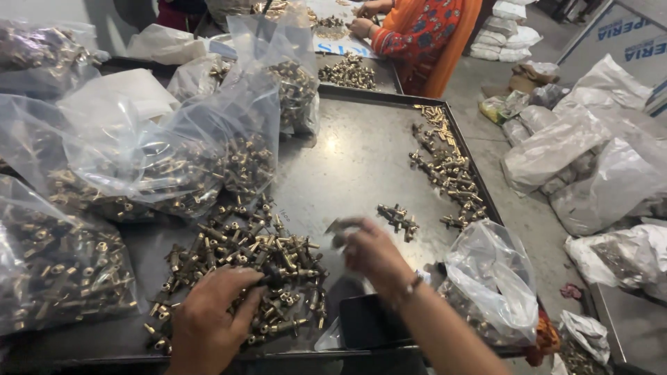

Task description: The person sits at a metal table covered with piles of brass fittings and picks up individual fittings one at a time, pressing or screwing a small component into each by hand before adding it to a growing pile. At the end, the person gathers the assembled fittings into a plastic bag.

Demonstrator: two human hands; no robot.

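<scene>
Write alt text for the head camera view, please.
A person's left hand digs into a pile of small brass fittings on a metal tray, while the blurred right hand hovers above it. Clear plastic bags of fittings surround the tray.

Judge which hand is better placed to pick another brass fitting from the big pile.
Left, probably: the left hand already rests on the pile of brass fittings, while the right hand is blurred beside it.

right hand blurred — grip unclear, left hand edge-cropped
</scene>
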